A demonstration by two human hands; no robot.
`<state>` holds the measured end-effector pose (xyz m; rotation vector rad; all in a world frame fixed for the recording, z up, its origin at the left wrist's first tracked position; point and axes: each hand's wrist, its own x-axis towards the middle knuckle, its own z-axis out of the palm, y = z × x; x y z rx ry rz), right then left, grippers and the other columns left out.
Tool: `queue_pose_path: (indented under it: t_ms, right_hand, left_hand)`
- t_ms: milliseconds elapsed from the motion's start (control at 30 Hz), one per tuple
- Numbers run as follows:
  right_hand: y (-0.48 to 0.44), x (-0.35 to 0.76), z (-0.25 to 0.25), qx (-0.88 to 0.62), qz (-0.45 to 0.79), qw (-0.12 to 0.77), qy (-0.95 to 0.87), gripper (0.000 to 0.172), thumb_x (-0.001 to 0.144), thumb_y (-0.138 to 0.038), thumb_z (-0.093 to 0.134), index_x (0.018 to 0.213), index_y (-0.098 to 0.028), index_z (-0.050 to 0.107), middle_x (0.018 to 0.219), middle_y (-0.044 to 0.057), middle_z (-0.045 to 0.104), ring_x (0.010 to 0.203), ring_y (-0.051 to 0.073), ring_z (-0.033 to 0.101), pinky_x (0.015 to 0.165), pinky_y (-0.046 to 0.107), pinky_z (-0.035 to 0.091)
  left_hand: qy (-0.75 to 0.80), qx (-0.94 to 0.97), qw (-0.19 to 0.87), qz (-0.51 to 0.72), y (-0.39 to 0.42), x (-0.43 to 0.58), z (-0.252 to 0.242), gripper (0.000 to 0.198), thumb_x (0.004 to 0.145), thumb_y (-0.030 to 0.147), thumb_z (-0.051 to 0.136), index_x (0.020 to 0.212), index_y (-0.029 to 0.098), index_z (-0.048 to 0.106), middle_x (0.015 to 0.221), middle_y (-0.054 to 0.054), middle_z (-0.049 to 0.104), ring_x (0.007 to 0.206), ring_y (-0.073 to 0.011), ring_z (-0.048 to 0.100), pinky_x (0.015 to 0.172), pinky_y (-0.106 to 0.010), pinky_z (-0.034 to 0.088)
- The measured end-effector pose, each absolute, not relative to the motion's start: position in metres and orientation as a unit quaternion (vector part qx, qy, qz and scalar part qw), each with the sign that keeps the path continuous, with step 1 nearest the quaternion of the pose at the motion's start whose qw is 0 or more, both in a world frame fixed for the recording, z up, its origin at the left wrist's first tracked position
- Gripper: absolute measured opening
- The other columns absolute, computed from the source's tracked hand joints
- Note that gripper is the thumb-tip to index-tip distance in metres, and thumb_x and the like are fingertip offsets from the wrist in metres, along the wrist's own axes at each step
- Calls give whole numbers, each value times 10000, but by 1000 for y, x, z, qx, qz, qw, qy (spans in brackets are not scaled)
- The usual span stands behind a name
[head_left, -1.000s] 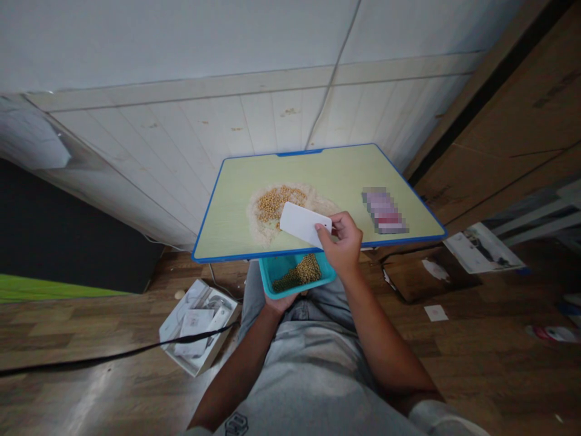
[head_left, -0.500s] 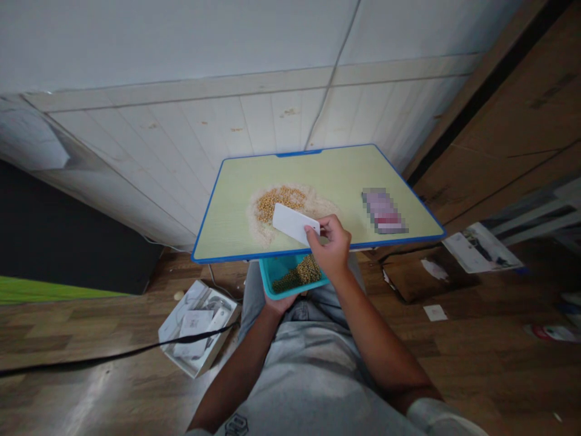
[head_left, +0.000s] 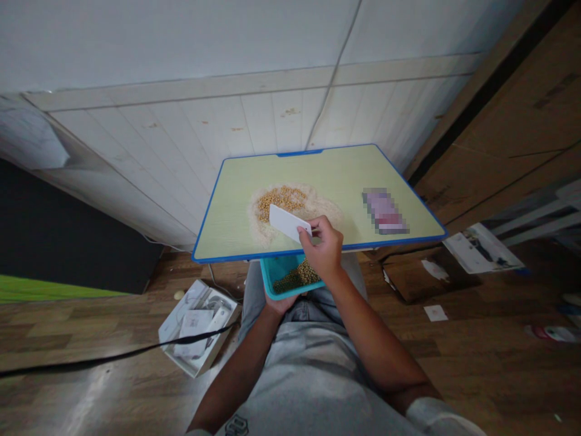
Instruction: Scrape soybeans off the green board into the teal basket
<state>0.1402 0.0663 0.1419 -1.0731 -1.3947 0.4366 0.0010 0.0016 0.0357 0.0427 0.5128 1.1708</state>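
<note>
My right hand (head_left: 325, 245) pinches a flat white rounded rectangular piece (head_left: 288, 223) between thumb and fingers, just above the near part of the table. Beyond the piece lie yellow soybeans (head_left: 284, 195), heaped amid pale grains (head_left: 327, 209) that look like rice. My left hand (head_left: 280, 303) supports a turquoise plastic container (head_left: 267, 275) from underneath, below the table's near edge; its fingers are mostly hidden. Inside the container are more soybeans (head_left: 308, 274), with greenish smaller beans (head_left: 288, 281) to their left.
The small table (head_left: 345, 166) has a pale green top and blue rim. A blurred-out phone-like object (head_left: 385, 211) lies at its right. Left on the floor, an open white box (head_left: 200, 327) holds papers and cables, with a black strap (head_left: 127, 356) across it. Cardboard (head_left: 503, 121) stands at the right.
My right hand has shifted slightly left with the white piece, which is now tilted more onto its edge. The container and my left hand stay about where they were.
</note>
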Motion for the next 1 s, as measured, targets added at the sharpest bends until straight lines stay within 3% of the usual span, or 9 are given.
queue_pose_path:
  t_ms: [200, 367, 600, 800, 1000]
  right_hand:
    - [62, 129, 142, -459, 192, 600, -627, 160, 1007, -421, 719, 906, -306, 673, 824, 17, 807, 756, 218, 777, 764, 331, 688]
    - [63, 127, 142, -452, 196, 594, -636, 158, 1007, -411, 722, 901, -305, 671, 812, 18, 809, 749, 221, 786, 760, 334, 678]
    - [59, 132, 144, -439, 205, 584, -652, 182, 1016, -437, 739, 910, -302, 681, 829, 31, 833, 753, 231, 802, 767, 348, 684]
    - [53, 137, 145, -436, 180, 592, -653, 181, 1019, -418, 744, 891, -306, 683, 814, 14, 823, 725, 208, 791, 729, 319, 687]
    - [46, 141, 147, -441, 199, 591, -646, 225, 1023, -477, 767, 895, -308, 693, 800, 10, 811, 713, 209, 773, 725, 323, 695]
  left_hand:
    - [281, -28, 777, 563, 1, -2, 25, 607, 1222, 543, 326, 1366, 253, 840, 1544, -55, 847, 1889, -281, 265, 1544, -554, 192]
    - [266, -28, 778, 568, 0, -4, 23, 590, 1218, 514, 366, 1556, 244, 768, 1719, -58, 748, 1880, -328, 295, 1532, -606, 240]
    - [270, -67, 769, 576, 5, -1, 30, 644, 1216, 510, 368, 1809, 349, 559, 1773, -37, 709, 1823, -315, 449, 1524, -660, 309]
    - [234, -16, 768, 596, 4, 1, 30, 564, 1241, 475, 365, 1595, 315, 774, 1688, 6, 777, 1852, -262, 376, 1530, -536, 287]
    - [245, -21, 771, 587, 4, 2, 35, 640, 1261, 494, 299, 1341, 262, 890, 1527, -8, 867, 1859, -269, 346, 1534, -545, 255]
